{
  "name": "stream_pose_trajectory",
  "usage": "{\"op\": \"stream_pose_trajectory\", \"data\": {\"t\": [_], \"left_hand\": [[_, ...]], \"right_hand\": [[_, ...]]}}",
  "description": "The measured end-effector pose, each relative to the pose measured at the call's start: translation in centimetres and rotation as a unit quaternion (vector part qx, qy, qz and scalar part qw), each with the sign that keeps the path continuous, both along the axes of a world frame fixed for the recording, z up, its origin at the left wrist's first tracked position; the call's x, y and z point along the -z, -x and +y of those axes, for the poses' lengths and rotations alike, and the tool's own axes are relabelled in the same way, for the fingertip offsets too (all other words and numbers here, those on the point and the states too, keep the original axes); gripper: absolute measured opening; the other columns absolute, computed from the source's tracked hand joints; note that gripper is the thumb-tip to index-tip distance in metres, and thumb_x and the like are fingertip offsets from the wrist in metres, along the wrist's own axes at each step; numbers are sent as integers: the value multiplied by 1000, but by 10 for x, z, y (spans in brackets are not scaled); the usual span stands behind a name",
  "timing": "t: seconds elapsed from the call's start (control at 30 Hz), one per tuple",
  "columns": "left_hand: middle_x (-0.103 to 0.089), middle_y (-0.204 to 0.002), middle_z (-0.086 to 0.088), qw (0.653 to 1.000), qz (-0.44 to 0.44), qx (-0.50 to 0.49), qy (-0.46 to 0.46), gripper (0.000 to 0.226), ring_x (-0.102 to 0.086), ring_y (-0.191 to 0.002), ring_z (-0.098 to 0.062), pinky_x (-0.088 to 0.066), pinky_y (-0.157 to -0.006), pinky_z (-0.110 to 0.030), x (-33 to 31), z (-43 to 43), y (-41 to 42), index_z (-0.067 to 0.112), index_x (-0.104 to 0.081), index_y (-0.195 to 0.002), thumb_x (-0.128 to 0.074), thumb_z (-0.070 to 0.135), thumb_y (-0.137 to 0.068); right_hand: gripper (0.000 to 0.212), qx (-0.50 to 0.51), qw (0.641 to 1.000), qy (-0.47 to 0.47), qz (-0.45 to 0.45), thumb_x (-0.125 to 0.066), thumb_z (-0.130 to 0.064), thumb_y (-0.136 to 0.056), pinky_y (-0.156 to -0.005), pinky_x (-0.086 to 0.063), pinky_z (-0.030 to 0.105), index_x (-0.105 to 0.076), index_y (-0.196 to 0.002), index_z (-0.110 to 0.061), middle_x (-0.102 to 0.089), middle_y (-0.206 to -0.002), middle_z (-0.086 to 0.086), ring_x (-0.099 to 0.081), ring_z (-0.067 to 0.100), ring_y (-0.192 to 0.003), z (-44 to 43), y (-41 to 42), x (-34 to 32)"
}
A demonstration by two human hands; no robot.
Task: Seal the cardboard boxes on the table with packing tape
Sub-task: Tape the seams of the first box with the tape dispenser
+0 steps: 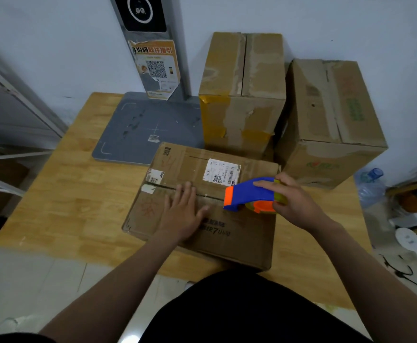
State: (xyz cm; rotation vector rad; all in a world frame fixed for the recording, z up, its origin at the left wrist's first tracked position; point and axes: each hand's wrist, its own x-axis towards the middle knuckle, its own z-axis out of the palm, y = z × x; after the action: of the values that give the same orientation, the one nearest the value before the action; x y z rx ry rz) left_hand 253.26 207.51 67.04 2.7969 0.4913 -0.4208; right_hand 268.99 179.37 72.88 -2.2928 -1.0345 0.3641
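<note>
Cardboard boxes number three; left hand (182, 214) flat on nearest box (202, 206), right hand (294, 201) gripping tape dispenser (247, 194).

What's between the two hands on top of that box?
In the head view, a bare stretch of the box lid with its centre seam lies between the flat left hand and the tape dispenser held in the right hand.

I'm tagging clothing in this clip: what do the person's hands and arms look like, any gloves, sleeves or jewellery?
Both are bare: the left hand and right hand wear no gloves, and no rings, watch or wristband show. Both forearms are uncovered as far as the frame's lower edge, with no sleeve in view.
</note>
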Motion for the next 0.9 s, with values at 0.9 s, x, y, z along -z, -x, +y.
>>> {"op": "stream_pose_trajectory", "data": {"t": [0.9], "left_hand": [[7,-170,-21,985,-1,-170,-7,86,10,-157,-36,0,-125,-57,0,97,10,8,-5,-163,-19,67,-102]], "right_hand": [[66,90,996,18,18,-64,-4,-92,-96,-34,25,-50,-140,-47,-35,-137,-2,-33,13,-124,68,49,4]]}}
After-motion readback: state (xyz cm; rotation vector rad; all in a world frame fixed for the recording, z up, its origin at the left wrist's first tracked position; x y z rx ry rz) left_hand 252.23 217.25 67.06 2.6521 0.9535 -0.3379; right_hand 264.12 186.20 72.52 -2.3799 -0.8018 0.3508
